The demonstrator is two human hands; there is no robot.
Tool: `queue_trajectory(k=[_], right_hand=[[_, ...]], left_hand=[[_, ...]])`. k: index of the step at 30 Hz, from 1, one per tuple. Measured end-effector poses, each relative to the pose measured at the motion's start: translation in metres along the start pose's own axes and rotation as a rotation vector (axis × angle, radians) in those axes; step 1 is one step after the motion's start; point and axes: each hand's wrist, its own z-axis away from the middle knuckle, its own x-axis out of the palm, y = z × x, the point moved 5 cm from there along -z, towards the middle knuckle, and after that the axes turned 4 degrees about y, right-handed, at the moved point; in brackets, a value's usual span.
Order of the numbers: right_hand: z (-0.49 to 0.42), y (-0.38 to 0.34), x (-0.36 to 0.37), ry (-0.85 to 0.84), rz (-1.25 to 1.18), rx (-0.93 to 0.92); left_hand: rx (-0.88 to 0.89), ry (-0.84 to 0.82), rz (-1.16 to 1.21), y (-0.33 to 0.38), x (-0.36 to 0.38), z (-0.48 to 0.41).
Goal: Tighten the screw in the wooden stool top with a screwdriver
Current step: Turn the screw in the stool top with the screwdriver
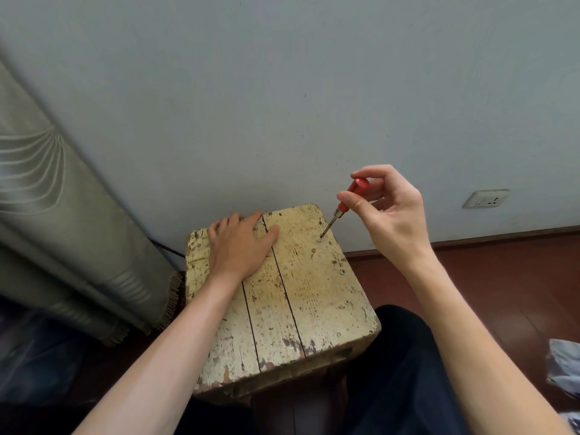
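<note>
Right hand (387, 215) pinches the red handle of the screwdriver (343, 205) between thumb and fingertips; the tilted blade meets the screw (319, 240) near the far right corner of the stool top (301, 293). Left hand (240, 243) lies flat and spread on the far left planks, holding nothing. The driver looks light, stiff and thin; a fingertip grip may slip, so downward pressure seems needed. 2 other screws (342, 271) sit along the right edge.

The single head-worn view looks forward and steeply down, close over the stool top (292, 296), with the wall (282, 89) filling twelve o'clock.
</note>
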Motion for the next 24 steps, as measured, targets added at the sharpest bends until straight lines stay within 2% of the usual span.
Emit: queue_trajectory(k=[5,8,11,19,24], right_hand=[[0.0029,0.0049,-0.0016,-0.01,0.064,-0.053],[0.0019,0.0076,-0.0052,-0.127,-0.031,-0.012],[0.001,0.0058,-0.0055,-0.161,-0.109,0.018],[-0.0008,0.0013,-0.0032,-0.066,0.037,0.028],[0.0034,-0.0004,-0.001,-0.038,0.03,-0.026]], left_hand=[[0.0,0.006,0.014,0.0008,-0.0007,0.0012],[-0.001,0.006,0.014,0.0009,-0.0013,0.0006],[-0.005,0.001,0.01,0.0,-0.0013,0.0005],[-0.007,0.007,0.015,0.0018,-0.0022,0.0015],[-0.006,0.008,0.016,0.0018,-0.0022,0.0015]])
